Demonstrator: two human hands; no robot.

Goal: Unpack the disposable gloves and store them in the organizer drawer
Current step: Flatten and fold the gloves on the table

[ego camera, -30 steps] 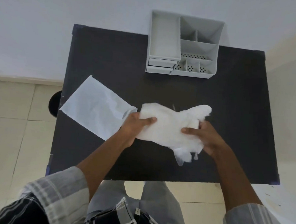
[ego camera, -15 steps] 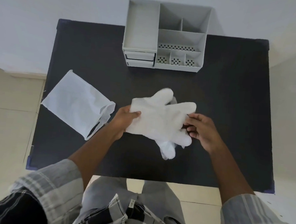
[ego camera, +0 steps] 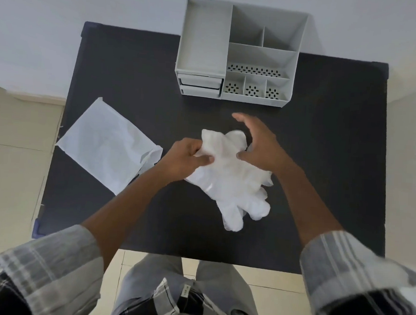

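A stack of translucent white disposable gloves (ego camera: 234,183) lies on the black table (ego camera: 335,165), finger ends pointing toward me. My left hand (ego camera: 186,159) pinches the cuff end at the stack's left edge. Above the stack's far right part my right hand (ego camera: 259,142) arches with fingers spread, thumb touching the gloves. The grey organizer (ego camera: 240,54) stands at the table's far edge; its two small drawers (ego camera: 200,85) at the lower left are closed. The empty white packet (ego camera: 105,143) lies flat at the left.
A white wall rises behind the table. Tiled floor shows left and right of it. Bare black surface lies between the gloves and the organizer and along the right side. My checked sleeves and lap fill the bottom of the view.
The glove stack has turned so its fingers point toward me. My right hand let go of the fingers and rose over the stack's far side. My left hand kept its grip.
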